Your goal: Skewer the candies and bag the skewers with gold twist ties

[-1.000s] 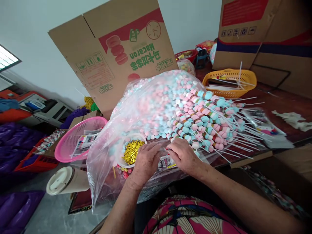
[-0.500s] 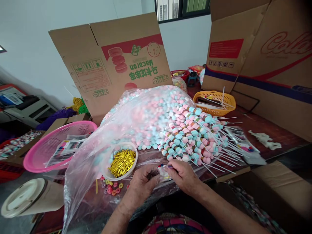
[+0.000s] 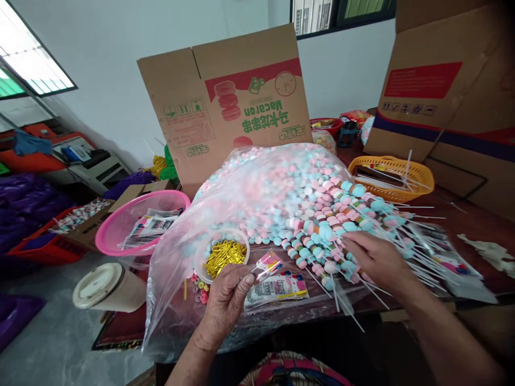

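Observation:
My left hand (image 3: 230,294) is closed, pinching a small clear plastic bag with pink print (image 3: 269,262) between thumb and fingers. Below it, a flat printed bag (image 3: 277,288) with a yellow strip lies on the plastic sheet. My right hand (image 3: 376,261) is at the pile of pink and blue marshmallow skewers (image 3: 317,217). Its fingertips close on a slightly blurred marshmallow skewer (image 3: 326,234); the thumb is mostly hidden. White sticks point towards me and to the right. Near my left hand stands a round tub (image 3: 246,242) of gold twist ties (image 3: 226,259).
Loose ring candies (image 3: 200,289) lie beside the tub. A pink basket (image 3: 105,236) holds printed bags, with a lidded cup (image 3: 120,287) in front. An orange basket (image 3: 420,174) sits behind the skewers. Large cardboard boxes (image 3: 177,161) stand at the back.
My hands have moved apart. The right has gone from the bag to the skewers. The printed bag with the yellow strip now lies on the table. The view has turned left.

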`<state>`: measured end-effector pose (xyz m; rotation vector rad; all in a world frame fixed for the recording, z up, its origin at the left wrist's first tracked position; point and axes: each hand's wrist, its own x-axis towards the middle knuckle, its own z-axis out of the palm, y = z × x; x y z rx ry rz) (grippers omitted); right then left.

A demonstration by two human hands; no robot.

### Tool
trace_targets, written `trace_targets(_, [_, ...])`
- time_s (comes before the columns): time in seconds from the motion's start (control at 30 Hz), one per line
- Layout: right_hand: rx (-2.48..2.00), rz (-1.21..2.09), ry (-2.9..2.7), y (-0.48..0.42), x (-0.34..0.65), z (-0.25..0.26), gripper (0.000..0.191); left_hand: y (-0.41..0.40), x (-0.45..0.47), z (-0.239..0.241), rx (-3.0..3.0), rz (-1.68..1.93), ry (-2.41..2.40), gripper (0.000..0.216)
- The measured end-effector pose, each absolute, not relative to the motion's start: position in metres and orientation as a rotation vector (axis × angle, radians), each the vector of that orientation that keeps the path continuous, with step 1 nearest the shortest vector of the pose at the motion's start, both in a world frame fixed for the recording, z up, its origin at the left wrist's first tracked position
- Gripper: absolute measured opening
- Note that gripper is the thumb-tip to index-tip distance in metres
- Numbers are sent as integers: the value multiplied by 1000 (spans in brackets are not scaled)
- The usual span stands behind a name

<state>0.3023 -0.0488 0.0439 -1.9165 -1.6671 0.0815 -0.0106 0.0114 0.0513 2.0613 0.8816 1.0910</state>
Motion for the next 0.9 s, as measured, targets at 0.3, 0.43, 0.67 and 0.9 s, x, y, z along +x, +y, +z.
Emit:
trace_targets(0.3, [-1255, -252, -2084, -96, 300, 85, 21, 18, -17, 57, 2337, 1087, 620, 14])
trace_targets(0.43, [-1267, -291, -2110, -98, 302, 89, 19, 16, -19, 55, 2360, 1054, 636, 12])
trace_targets(0.67, [-1256, -351, -2153, -97, 297, 80, 19, 14, -19, 54, 2253, 1033, 612, 12])
trace_targets(0.9, [-1169, -212, -2276, -102, 299, 80, 24, 15, -18, 54, 2328, 836, 744, 18])
